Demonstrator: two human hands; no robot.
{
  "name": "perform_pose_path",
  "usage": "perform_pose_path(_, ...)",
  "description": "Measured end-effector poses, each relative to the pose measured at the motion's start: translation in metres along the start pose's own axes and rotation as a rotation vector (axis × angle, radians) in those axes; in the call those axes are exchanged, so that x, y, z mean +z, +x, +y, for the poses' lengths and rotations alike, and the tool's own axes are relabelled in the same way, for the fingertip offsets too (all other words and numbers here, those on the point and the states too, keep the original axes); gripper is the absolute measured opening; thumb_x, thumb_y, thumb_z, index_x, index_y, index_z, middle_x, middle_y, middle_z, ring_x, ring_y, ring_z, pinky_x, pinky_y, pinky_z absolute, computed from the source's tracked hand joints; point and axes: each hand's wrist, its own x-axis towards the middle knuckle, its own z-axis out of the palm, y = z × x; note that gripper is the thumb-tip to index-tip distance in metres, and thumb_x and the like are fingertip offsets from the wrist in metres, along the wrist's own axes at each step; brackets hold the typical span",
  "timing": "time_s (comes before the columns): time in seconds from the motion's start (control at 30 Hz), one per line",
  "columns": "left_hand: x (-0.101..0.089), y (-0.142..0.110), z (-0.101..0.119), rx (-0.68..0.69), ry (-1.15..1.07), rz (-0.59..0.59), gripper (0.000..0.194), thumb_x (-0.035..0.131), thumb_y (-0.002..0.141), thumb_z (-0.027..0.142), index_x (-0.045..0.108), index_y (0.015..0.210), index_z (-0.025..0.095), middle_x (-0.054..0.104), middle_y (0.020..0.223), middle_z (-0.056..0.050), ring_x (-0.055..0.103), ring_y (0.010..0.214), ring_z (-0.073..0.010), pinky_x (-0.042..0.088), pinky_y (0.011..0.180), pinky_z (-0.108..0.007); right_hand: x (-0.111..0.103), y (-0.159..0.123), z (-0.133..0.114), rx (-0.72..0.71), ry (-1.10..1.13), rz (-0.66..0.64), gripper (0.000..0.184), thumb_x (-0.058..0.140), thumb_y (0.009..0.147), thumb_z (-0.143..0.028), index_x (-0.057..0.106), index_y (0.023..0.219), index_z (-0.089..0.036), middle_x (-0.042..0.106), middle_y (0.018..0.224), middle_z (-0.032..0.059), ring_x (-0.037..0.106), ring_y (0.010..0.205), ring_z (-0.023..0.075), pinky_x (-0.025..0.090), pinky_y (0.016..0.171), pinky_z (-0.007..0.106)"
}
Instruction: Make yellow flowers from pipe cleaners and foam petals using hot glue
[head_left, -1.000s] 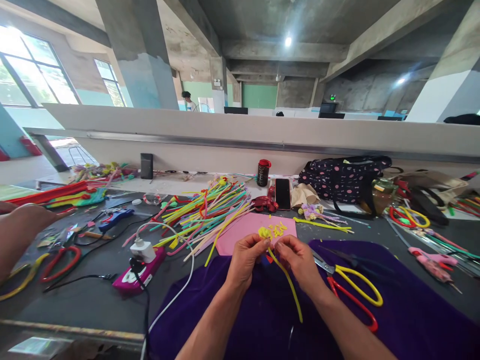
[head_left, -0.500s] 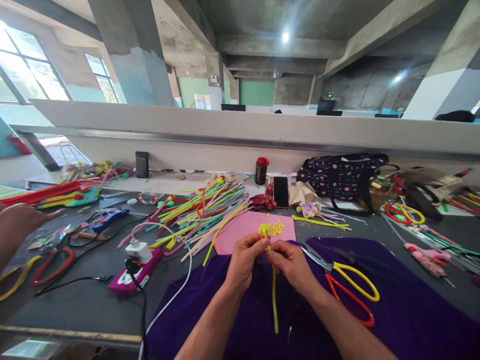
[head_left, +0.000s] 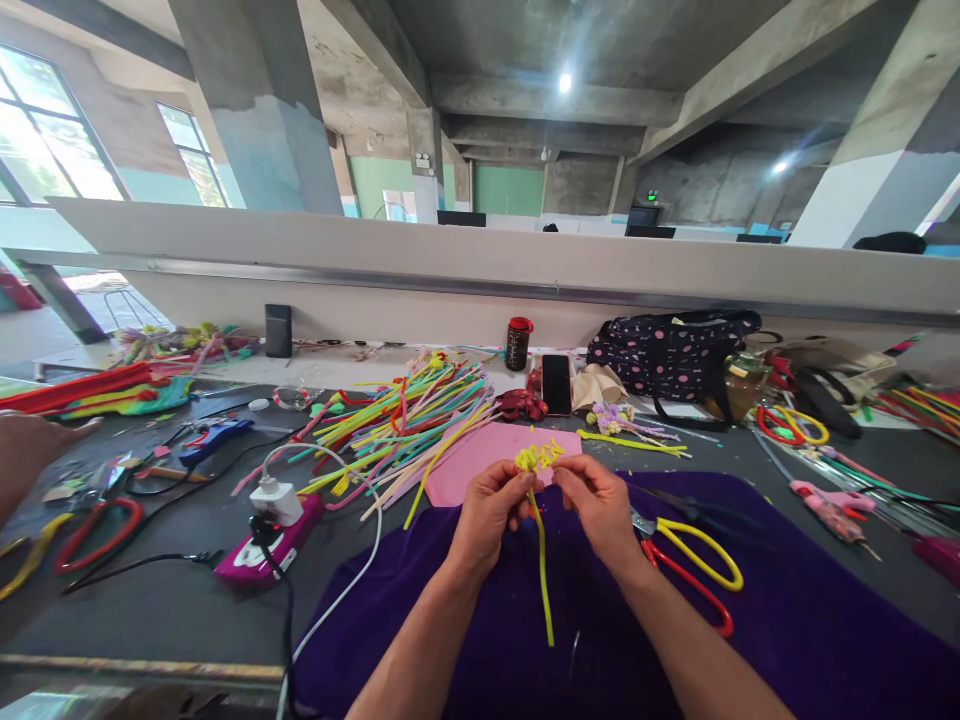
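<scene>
My left hand [head_left: 487, 505] pinches a yellow pipe-cleaner flower [head_left: 527, 459] just under its curly head. The flower's fuzzy yellow stem [head_left: 544, 585] hangs down over the dark purple cloth [head_left: 420, 580]. Close beside it, my right hand [head_left: 602, 503] has thumb and forefinger together; anything between those fingertips is too small to make out. Behind the fingers, small yellow bits [head_left: 551, 450] lie on a pink sheet [head_left: 465, 465]. Scissors with one yellow and one red handle [head_left: 705, 545] rest on the cloth, partly behind my right forearm.
A heap of coloured pipe cleaners [head_left: 405, 420] lies left of the pink sheet. A purple power strip [head_left: 274, 545] with cables sits nearer. Along the back stand a bottle [head_left: 517, 345], a phone [head_left: 556, 385] and a patterned bag [head_left: 667, 360]. Another person's hand [head_left: 37, 445] reaches in from the left.
The stem has swung from slanting right to hanging nearly straight down. My right fingertips have come up from the stem beside the flower head. The view has shifted slightly.
</scene>
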Motion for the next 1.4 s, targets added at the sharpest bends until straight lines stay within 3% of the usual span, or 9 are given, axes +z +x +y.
perform_pose_path(0.07,0.002,-0.002,0.0,0.023,0.056,-0.021,0.023,0.062,0.072,0.036,0.059,0.073,0.014,0.062,0.065,-0.002,0.044,0.041,-0.0038,0.028,0.036,-0.015,-0.002,0.001,-0.003,-0.054,0.001,0.053,0.012,0.057,0.08,-0.025,0.064,0.087,-0.018,0.055,0.066,-0.0027,0.046,0.048,0.008,0.037,0.047,0.02)
perform_pose_path(0.3,0.009,-0.005,0.0,0.065,0.149,-0.021,0.021,0.063,0.072,0.036,0.057,0.074,0.015,0.059,0.063,0.002,0.045,0.042,-0.004,0.034,0.038,-0.015,-0.003,-0.002,-0.006,-0.195,-0.054,0.029,0.011,0.058,0.08,-0.02,0.066,0.086,-0.021,0.059,0.076,0.0,0.052,0.056,0.0103,0.041,0.052,0.023)
perform_pose_path(0.83,0.011,-0.006,0.0,0.076,0.22,-0.033,0.019,0.061,0.072,0.035,0.059,0.073,0.016,0.054,0.056,0.004,0.043,0.042,-0.0055,0.032,0.04,-0.017,-0.001,-0.003,-0.01,-0.143,-0.072,0.055,0.008,0.056,0.08,-0.023,0.062,0.077,-0.019,0.057,0.07,-0.0007,0.053,0.06,0.0116,0.04,0.051,0.022)
perform_pose_path(1.4,0.004,-0.004,-0.007,0.06,0.225,-0.071,0.02,0.06,0.074,0.035,0.063,0.078,0.016,0.049,0.056,0.003,0.032,0.045,-0.0051,0.021,0.043,-0.018,-0.003,-0.003,-0.015,-0.131,-0.098,0.033,0.012,0.054,0.08,-0.023,0.063,0.074,-0.018,0.057,0.067,-0.0007,0.051,0.058,0.0114,0.038,0.051,0.021)
